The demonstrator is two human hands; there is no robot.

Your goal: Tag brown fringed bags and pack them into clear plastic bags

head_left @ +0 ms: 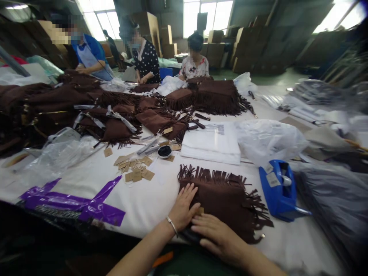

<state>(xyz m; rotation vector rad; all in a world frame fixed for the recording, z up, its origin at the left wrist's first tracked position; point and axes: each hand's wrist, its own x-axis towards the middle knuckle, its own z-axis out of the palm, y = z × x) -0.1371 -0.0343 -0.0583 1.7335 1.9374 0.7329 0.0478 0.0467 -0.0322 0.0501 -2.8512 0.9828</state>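
A dark brown fringed bag [224, 199] lies flat on the white-covered table [155, 207] right in front of me. My left hand [184, 207], with a bracelet at its wrist, rests on the bag's left side, fingers stretched out. Close beside it, my right hand [220, 235] lies across the bag's near edge with its fingers extended. A small tan tag [200, 210] shows on the bag between my hands. Part of the near edge is hidden under the hands. Fringe sticks out along the far and right sides.
A blue tape dispenser [277, 191] stands right of the bag. Beyond lie white plastic bags [211, 143], loose tan tags [138, 168] and a small dish of black material [165, 151]. More brown fringed bags [218, 94] are piled farther back. Several people work across the table.
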